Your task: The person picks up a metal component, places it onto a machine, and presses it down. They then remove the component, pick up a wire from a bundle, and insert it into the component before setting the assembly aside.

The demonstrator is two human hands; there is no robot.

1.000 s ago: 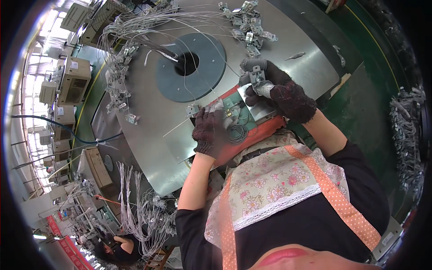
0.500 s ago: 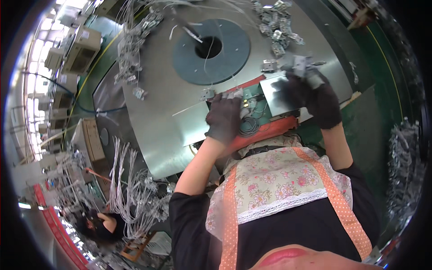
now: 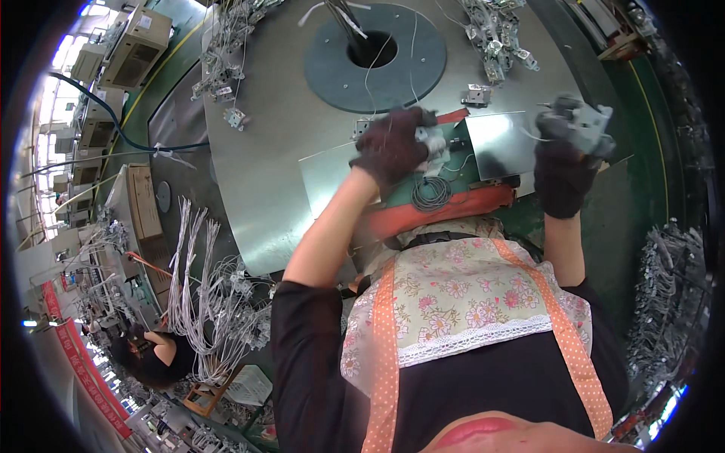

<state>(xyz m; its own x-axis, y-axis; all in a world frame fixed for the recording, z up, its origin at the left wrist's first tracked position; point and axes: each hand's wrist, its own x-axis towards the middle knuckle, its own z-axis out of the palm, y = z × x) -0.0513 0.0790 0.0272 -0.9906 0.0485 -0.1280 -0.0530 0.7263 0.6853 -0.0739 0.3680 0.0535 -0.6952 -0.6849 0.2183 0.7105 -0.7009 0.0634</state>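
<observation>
Both hands wear dark gloves. My left hand (image 3: 393,147) is at the work opening in the table, its curled fingers blurred around a small grey-white part (image 3: 434,145). Below that hand lies a coil of thin grey cable (image 3: 432,193). My right hand (image 3: 565,181), raised at the table's right side, is closed around a cluster of metal box-shaped parts (image 3: 585,127); a white wire sticks out to their left. Between the hands is a shiny metal plate (image 3: 500,147), and a duller plate (image 3: 325,177) lies left of the opening. A red padded strip (image 3: 445,215) runs along the near edge.
A grey round disc (image 3: 325,72) with a dark central hole and a bundle of wires sits on the metal table (image 3: 257,204). Metal parts with wires pile up at far left (image 3: 223,64) and far right (image 3: 495,45). One small metal part (image 3: 476,94) stands alone. White cables (image 3: 200,302) hang at left.
My right hand has moved right, away from the shiny plate, with the metal parts in it. My left hand has shifted slightly, its fingers curling more around the small part. The view has tilted.
</observation>
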